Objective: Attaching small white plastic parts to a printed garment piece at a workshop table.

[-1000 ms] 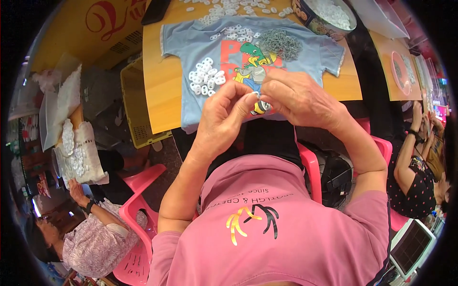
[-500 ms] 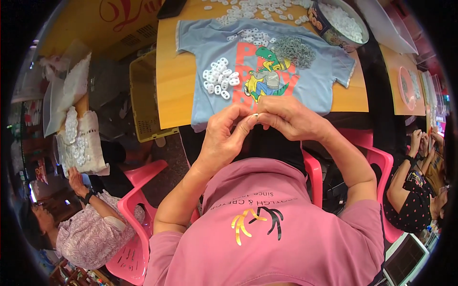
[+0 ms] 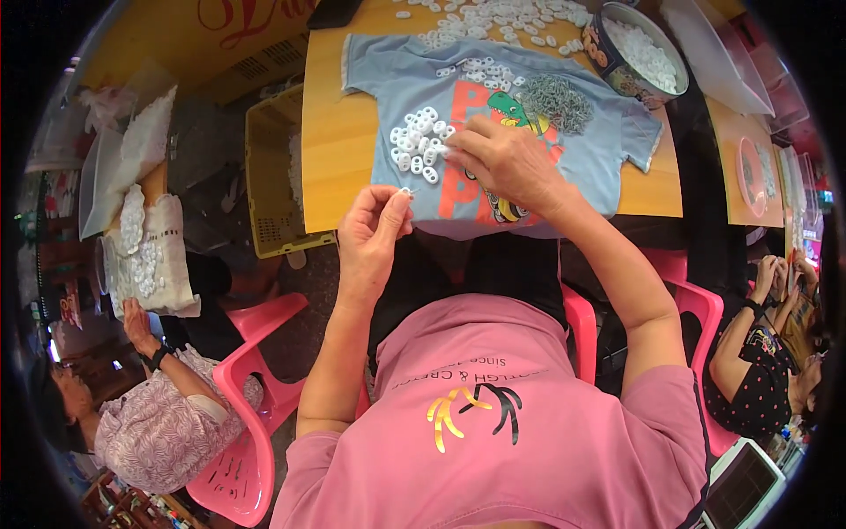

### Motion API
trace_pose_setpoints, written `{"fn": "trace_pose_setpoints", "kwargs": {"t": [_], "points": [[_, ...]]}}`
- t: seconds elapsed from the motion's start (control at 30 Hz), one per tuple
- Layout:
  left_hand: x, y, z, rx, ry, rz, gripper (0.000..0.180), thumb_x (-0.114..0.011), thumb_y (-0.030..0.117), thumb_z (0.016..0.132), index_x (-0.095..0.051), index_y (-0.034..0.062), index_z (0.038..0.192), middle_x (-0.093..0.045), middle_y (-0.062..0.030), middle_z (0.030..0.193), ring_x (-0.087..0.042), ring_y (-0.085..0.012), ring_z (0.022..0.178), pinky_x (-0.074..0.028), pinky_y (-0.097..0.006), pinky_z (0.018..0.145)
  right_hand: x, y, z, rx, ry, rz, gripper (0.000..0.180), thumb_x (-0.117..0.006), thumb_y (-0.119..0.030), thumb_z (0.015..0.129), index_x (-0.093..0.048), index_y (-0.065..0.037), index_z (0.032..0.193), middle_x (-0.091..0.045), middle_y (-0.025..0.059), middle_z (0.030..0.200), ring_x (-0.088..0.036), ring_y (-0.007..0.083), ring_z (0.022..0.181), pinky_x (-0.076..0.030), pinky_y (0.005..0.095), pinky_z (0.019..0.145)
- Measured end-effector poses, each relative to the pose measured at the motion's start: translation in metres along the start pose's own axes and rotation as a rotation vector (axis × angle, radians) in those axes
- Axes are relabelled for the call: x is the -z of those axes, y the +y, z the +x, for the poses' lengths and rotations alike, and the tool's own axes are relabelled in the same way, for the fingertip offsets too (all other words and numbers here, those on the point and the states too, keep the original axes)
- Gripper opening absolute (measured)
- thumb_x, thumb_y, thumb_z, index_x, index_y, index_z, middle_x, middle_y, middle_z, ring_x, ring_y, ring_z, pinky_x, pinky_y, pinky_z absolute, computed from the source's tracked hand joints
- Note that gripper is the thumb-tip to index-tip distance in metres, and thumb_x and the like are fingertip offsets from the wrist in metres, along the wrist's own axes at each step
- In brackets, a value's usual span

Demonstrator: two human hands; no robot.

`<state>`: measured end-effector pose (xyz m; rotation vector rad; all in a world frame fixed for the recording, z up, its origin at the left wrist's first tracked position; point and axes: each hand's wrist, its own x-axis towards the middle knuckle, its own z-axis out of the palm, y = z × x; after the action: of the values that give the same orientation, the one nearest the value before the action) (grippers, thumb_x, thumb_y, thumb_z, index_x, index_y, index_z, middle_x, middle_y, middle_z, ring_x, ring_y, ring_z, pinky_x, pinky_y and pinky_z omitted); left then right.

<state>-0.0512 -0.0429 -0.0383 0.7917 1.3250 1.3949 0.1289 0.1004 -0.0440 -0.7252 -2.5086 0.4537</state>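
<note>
My left hand (image 3: 374,227) is raised in front of the table edge, thumb and forefinger pinching a small white plastic piece (image 3: 406,190) with a thin metal bit showing at it. My right hand (image 3: 514,163) reaches over the grey-blue T-shirt (image 3: 374,101). Its fingers are closed together at the right side of a heap of white oval two-hole plastic pieces (image 3: 412,141), with one such piece at the fingertips. Beyond it on the shirt lie a smaller group of white pieces (image 3: 483,70) and a tangled pile of small metal hooks (image 3: 558,103).
Loose white pieces (image 3: 502,16) spread across the far table (image 3: 339,150). A round tub (image 3: 608,62) full of them stands at the far right. A yellow crate (image 3: 269,194) sits left of the table. Pink chairs (image 3: 256,388) and co-workers (image 3: 167,423) flank me.
My hands were together near the table edge and have parted. The right has gone forward to the heap of white pieces; the left has shifted slightly left. The view has shifted a little.
</note>
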Motion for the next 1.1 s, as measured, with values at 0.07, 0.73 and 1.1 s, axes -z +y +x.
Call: {"fn": "trace_pose_setpoints", "kwargs": {"t": [0.07,0.73,1.1], "points": [[-0.004,-0.002,0.003,-0.010,-0.002,-0.005,0.013,-0.060,0.015,0.096,-0.059,0.0019,0.096,-0.059,0.0000,0.080,-0.053,-0.0054,0.069,-0.044,-0.020,0.064,-0.002,0.003,-0.003,-0.001,0.198,0.138,0.016,-0.067,-0.017,0.088,-0.067,-0.004,0.097,-0.062,0.0081,0.083,-0.060,0.0221,0.064,-0.047,0.0333,0.058],[-0.062,0.018,0.027,-0.117,-0.107,-0.104,0.016,-0.061,0.015,0.096,-0.059,-0.0002,0.095,-0.061,-0.0017,0.084,-0.059,-0.0064,0.072,-0.050,-0.021,0.064,0.046,-0.031,-0.023,-0.657,0.122,1.237,0.024,-0.059,-0.023,0.097,-0.065,-0.001,0.103,-0.061,0.0002,0.083,-0.051,0.0032,0.060,-0.044,0.0188,0.051],[-0.065,0.018,0.028,-0.131,-0.092,-0.097,0.016,-0.061,0.015,0.096,-0.059,-0.0005,0.095,-0.062,-0.0023,0.082,-0.057,-0.0062,0.070,-0.049,-0.021,0.063,0.047,-0.036,-0.021,-0.658,0.161,1.164,0.025,-0.059,-0.022,0.098,-0.065,0.001,0.104,-0.062,0.0017,0.083,-0.051,0.0035,0.059,-0.043,0.0186,0.050]]}}
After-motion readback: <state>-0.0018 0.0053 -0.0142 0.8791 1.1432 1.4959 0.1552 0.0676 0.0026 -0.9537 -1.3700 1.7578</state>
